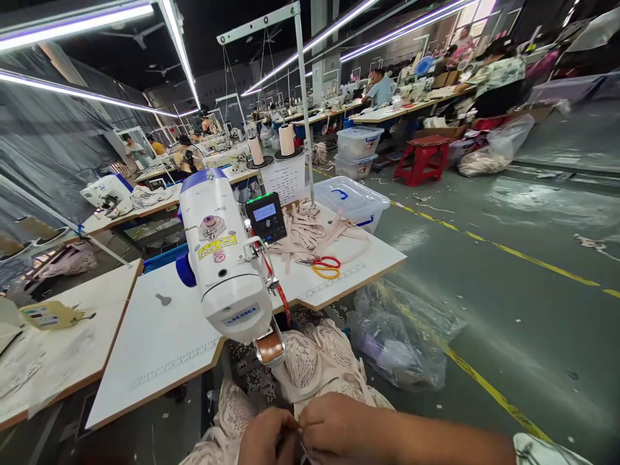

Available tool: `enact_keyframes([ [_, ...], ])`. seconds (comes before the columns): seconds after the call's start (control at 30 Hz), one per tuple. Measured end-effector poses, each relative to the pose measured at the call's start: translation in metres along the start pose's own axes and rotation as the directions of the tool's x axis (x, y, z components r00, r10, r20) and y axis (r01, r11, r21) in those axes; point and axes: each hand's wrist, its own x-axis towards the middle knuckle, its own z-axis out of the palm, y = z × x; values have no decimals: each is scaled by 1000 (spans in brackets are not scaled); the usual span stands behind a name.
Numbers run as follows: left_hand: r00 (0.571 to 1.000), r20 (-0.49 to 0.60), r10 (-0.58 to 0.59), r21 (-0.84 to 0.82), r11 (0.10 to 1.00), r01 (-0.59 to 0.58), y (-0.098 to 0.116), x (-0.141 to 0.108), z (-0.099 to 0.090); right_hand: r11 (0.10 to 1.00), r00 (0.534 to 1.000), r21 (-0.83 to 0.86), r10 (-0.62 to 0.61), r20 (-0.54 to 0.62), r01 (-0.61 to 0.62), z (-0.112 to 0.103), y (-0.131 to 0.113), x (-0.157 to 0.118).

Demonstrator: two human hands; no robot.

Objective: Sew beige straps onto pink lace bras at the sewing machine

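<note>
Beige lace fabric with moulded cups lies below the head of a white sewing machine. At the bottom centre, my left hand has its fingers closed on the fabric's edge. My right hand touches it from the right, fingers pinched on the same beige lace fabric. The two hands meet at their fingertips, and the small part between them is hidden. More lace hangs to the left of my left hand.
Red and yellow scissors and a pile of beige straps lie on the white table. Plastic bags rest on the floor at right. Behind are a lidded box, a red stool and people at other machines.
</note>
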Motion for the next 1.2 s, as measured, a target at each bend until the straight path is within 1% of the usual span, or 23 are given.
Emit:
enact_keyframes([
  [0.1, 980, 147, -137, 66, 990, 128, 10, 9, -7, 998, 1000, -67, -7, 12, 7, 5, -2, 2],
  [0.13, 968, 186, -170, 95, 983, 154, 13, 12, -9, 998, 1000, -64, -7, 23, 9, 6, -2, 3],
  [0.2, 949, 241, -205, 160, 973, 169, 17, 17, -13, 999, 999, -49, -3, 45, 6, 10, -2, 3],
  [0.27, 947, 246, -207, 210, 965, 157, 20, 18, -16, 999, 999, -31, 16, 50, -15, 12, -2, 3],
  [0.37, 953, 226, -200, 239, 960, 145, 23, 16, -21, 998, 998, 3, 59, 37, -60, 11, -4, 2],
  [0.47, 942, 248, -226, 307, 941, 145, 25, 13, -23, 995, 996, 54, 87, 24, -88, 9, -8, 3],
  [0.53, 937, 279, -212, 361, 927, 103, 27, 12, -23, 987, 994, 119, 111, 9, -111, 12, -10, 4],
  [0.63, 940, 322, -115, 357, 934, -8, 28, 14, -23, 945, 983, 284, 180, -31, -164, 19, -10, 5],
  [0.67, 946, 311, -90, 325, 946, -16, 27, 15, -23, 919, 975, 346, 219, -45, -191, 22, -10, 5],
  [0.73, 969, 234, -83, 196, 980, 36, 25, 17, -20, 847, 941, 464, 330, -75, -261, 24, -9, 4],
  [0.8, 986, 126, -110, -50, 992, 117, 21, 18, -12, 746, 880, 579, 464, -99, -328, 21, -8, 4],
  [0.87, 991, 26, -131, -337, 932, 132, 18, 19, -2, 647, 817, 675, 566, -113, -355, 12, -7, 6],
  [0.9, 990, -16, -141, -446, 887, 120, 18, 18, 3, 613, 796, 706, 594, -116, -354, 7, -8, 7],
  [0.93, 987, -53, -154, -521, 847, 104, 18, 18, 8, 599, 787, 723, 604, -125, -345, 1, -8, 8],
  [0.97, 982, -83, -168, -563, 821, 93, 19, 17, 11, 598, 786, 728, 603, -135, -334, -4, -8, 9],
  [1.0, 977, -112, -182, -575, 814, 85, 20, 16, 13, 606, 790, 725, 596, -143, -326, -9, -8, 10],
  [1.07, 967, -176, -183, -535, 842, 62, 24, 15, 14, 621, 802, 714, 581, -141, -324, -16, -9, 12],
  [1.2, 941, -322, -108, -313, 950, 2, 24, 15, 10, 621, 813, 702, 573, -101, -350, -23, -11, 14],
])
